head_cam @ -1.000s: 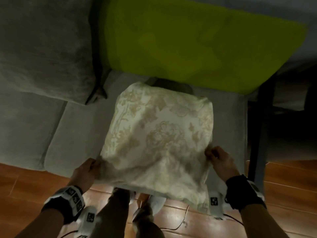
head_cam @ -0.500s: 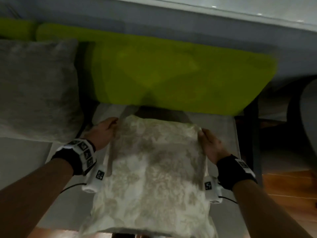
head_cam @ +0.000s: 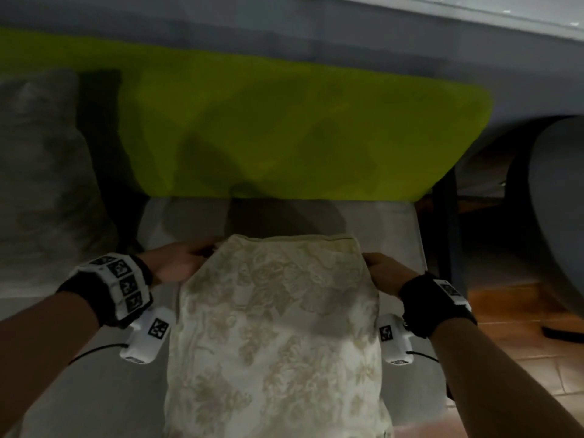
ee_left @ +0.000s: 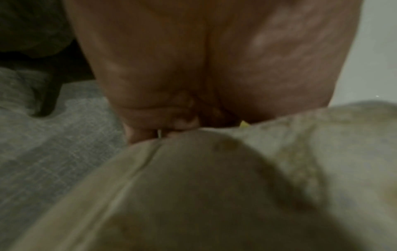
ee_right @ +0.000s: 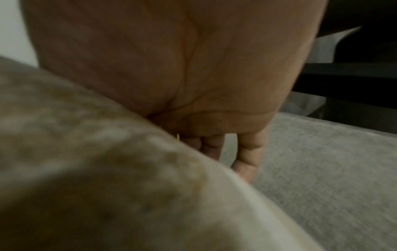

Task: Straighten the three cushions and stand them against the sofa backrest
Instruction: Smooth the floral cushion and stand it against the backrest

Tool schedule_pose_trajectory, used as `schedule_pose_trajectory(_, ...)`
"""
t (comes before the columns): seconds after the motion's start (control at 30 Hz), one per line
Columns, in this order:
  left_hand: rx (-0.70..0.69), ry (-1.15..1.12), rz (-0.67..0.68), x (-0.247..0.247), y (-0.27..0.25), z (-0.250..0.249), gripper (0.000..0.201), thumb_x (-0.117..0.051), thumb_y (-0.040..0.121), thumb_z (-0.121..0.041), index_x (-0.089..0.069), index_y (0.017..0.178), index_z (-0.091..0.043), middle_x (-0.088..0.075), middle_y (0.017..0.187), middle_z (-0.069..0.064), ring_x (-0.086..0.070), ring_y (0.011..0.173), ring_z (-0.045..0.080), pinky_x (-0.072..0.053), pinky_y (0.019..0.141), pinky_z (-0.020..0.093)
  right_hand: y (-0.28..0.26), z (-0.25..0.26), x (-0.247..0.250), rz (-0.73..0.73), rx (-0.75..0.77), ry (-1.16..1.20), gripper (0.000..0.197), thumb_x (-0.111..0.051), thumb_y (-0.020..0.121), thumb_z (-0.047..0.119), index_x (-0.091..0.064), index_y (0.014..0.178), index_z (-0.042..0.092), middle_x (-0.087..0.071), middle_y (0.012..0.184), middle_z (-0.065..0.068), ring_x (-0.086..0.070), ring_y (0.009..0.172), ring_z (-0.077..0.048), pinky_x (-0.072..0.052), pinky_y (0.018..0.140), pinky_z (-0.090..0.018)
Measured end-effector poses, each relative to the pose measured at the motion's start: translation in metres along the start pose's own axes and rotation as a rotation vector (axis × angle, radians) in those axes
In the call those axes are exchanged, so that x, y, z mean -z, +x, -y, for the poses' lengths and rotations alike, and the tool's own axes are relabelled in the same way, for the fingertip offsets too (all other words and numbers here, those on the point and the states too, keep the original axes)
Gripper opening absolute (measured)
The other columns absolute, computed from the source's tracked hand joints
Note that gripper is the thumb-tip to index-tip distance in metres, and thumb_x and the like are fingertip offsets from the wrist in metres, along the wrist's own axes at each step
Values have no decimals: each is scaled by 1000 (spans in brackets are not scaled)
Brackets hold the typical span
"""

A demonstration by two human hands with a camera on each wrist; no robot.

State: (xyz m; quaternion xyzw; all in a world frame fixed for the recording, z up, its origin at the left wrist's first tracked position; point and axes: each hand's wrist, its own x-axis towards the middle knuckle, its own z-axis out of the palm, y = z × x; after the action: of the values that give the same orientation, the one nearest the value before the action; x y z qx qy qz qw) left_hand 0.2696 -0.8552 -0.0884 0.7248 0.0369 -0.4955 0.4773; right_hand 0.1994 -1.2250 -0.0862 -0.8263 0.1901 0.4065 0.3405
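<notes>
A cream floral cushion [head_cam: 278,327] lies lengthwise over the grey sofa seat [head_cam: 177,216], its far edge a short way from the green backrest cushion [head_cam: 284,131]. My left hand [head_cam: 183,262] holds its far left corner and my right hand [head_cam: 384,273] holds its far right corner. In the left wrist view my left hand [ee_left: 193,68] curls its fingers behind the floral cushion [ee_left: 214,195]. In the right wrist view my right hand [ee_right: 171,68] reaches its fingers [ee_right: 247,152] down beside the floral cushion [ee_right: 96,169]. A grey cushion [head_cam: 41,184] leans at the far left.
A dark frame post [head_cam: 444,232] marks the sofa's right end. Beyond it stands a large grey rounded object [head_cam: 556,200] over the wooden floor [head_cam: 505,358]. A strip of bare seat lies between the floral cushion and the green backrest.
My hands have shifted from the cushion's near corners to its far corners. The cushion has moved up and toward the backrest, and my view has come closer to the sofa.
</notes>
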Motion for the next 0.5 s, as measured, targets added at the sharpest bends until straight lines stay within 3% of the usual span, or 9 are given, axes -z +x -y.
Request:
schedule_pose_trajectory(0.03, -21, 82, 7, 0, 0, 1, 35, -61, 97, -22, -53, 129, -35, -60, 134, -2, -62, 112, 12, -52, 93, 25, 0, 2, -1, 4, 14, -78, 37, -55, 104, 25, -61, 138, 13, -63, 136, -12, -59, 125, -32, -47, 104, -40)
schedule_pose_trajectory(0.1, -54, 334, -29, -1, -1, 0, 26, -60, 88, -44, -59, 114, -47, -68, 122, -9, -64, 110, 12, -51, 100, 37, 0, 2, -2, -8, 7, -207, 34, -56, 103, 29, -66, 130, 11, -66, 128, -13, -63, 117, -33, -50, 99, -41)
schedule_pose_trajectory(0.17, -96, 466, -122, -7, -4, -4, 21, -53, 96, -48, -66, 110, -38, -71, 111, -8, -66, 102, 15, -51, 94, 38, -1, 0, 1, -29, -21, -242, 29, -55, 102, 27, -69, 120, 8, -70, 118, -13, -66, 105, -31, -53, 91, -41)
schedule_pose_trajectory(0.27, -111, 482, -361, -13, -7, -10, 28, -48, 102, -34, -65, 109, -13, -68, 104, 6, -64, 94, 27, -48, 74, 31, -10, -3, 8, -66, -53, -174, 27, -58, 100, 28, -57, 120, 9, -63, 104, -9, -60, 90, -25, -44, 77, -32)
schedule_pose_trajectory(0.33, -158, 409, -475, -16, -11, -13, 24, -49, 101, -31, -63, 106, -12, -67, 99, 6, -61, 84, 19, -45, 65, 26, -16, -4, 12, -72, -42, -53, 37, -67, 94, 36, -50, 121, 16, -67, 103, -7, -64, 91, -27, -46, 73, -32)
schedule_pose_trajectory(0.43, -217, 262, -594, -15, -14, -26, 16, -49, 103, -25, -61, 100, -16, -62, 89, -4, -55, 80, 6, -40, 66, 11, -13, -5, 28, -149, -6, 194, 46, -75, 81, 50, -56, 117, 27, -74, 105, -10, -70, 95, -28, -58, 85, -43)
schedule_pose_trajectory(0.5, -202, 88, -637, -12, -9, -34, 13, -52, 102, -28, -62, 106, -21, -64, 96, -3, -60, 91, 15, -43, 75, 17, -4, -7, 41, -202, -21, 329, 48, -74, 67, 60, -66, 103, 30, -74, 111, -7, -69, 102, -29, -56, 95, -51)
